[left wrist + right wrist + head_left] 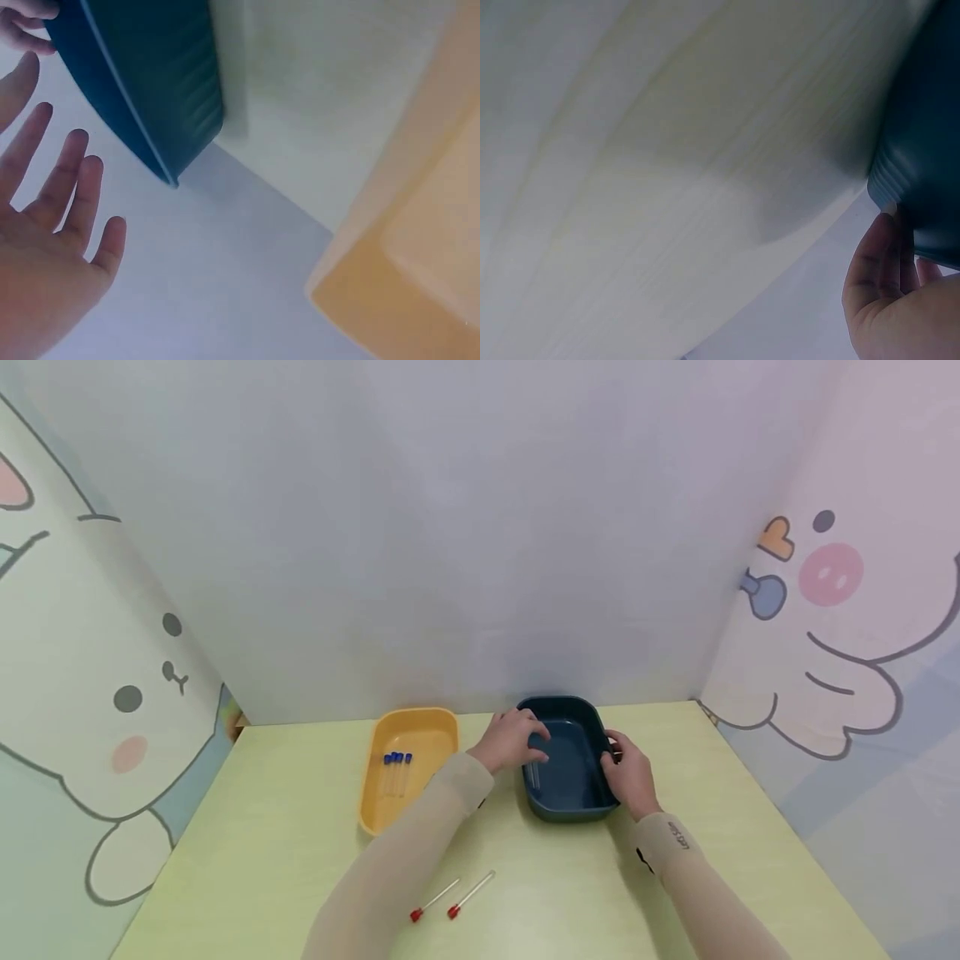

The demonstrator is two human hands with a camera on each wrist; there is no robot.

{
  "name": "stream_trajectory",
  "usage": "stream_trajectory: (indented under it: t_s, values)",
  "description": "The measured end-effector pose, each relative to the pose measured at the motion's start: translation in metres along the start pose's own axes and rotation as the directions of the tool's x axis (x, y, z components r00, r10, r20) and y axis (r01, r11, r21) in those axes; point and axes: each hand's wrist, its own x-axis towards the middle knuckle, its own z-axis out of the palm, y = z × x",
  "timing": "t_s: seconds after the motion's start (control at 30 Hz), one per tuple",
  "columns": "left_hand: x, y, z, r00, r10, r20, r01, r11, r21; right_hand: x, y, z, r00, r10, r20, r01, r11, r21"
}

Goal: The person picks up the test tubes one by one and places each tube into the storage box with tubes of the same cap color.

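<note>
A dark blue rectangular plastic tray (570,777) was gripped by the right hand (630,774); the left hand (513,739), fingers spread, was held above its rim.

Staged tabletop booth: pale green desk (300,827) boxed in by cartoon-animal wall panels (90,693); capped sample tubes (396,770) suggest lab-style setup.

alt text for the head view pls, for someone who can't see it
Two hands work at a dark blue tray on a pale green table: the left hand over its left rim, the right hand gripping its right rim. A yellow tray to the left holds blue-capped tubes; two red-capped tubes lie on the table nearer the camera.
</note>
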Motion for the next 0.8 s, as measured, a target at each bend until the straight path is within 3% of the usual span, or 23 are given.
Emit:
stream_trajectory:
  t_s: [0.37, 0.8]
  values:
    - [-0.03, 0.002, -0.03, 1.0, -0.002, -0.024, 0.002, 1.0, 0.0, 0.001, 0.003, 0.001, 1.0, -0.008, 0.0, 0.008, 1.0, -0.01]
    - [-0.061, -0.011, -0.038, 0.999, 0.036, -0.037, -0.035, 0.999, 0.014, 0.002, 0.002, 0.004, 1.0, 0.007, 0.01, -0.007, 1.0, -0.014]
